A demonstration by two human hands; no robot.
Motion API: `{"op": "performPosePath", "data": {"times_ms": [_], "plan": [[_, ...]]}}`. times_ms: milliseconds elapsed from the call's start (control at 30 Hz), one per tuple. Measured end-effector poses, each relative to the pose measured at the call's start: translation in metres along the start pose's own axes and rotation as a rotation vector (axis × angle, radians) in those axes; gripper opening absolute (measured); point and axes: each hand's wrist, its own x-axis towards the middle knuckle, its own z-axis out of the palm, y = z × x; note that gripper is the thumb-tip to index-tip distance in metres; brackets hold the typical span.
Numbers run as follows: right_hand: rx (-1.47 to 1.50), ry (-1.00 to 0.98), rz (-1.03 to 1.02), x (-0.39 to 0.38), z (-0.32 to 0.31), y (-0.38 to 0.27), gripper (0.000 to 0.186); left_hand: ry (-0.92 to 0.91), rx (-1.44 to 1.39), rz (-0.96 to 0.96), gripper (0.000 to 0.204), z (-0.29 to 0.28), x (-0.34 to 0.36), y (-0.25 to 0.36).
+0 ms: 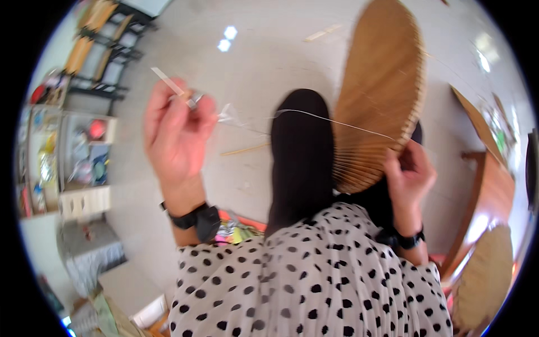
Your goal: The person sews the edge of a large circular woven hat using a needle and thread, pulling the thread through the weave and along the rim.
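Note:
A large brown palm-leaf fan with ribbed folds and a pale stitched rim stands tilted over my right leg. My right hand pinches the fan's lower right edge, where a thin white thread meets the rim. That thread runs loosely leftward across my left knee. My left hand is raised on the left, its fingers closed on a narrow pale strip. A small shiny bit also shows by those fingertips, blurred. Next to this hand hangs a clear, crumpled scrap, perhaps plastic.
Shelves with mixed goods line the left side, beside a grey box. A brown wooden bench stands at the right, with another tan leaf fan near it. Thin sticks lie on the pale floor.

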Motion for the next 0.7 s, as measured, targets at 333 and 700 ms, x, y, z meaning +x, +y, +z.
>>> {"op": "performPosePath", "data": {"times_ms": [333, 700], "plan": [[-0.174, 0.017, -0.182, 0.010, 0.003, 0.007, 0.027, -0.320, 0.262, -0.297, 0.006, 0.080, -0.012, -0.089], [-0.418, 0.042, -0.259, -0.003, 0.009, 0.017, 0.030, -0.597, 0.517, -0.089, 0.009, 0.102, -0.026, -0.168]]}}
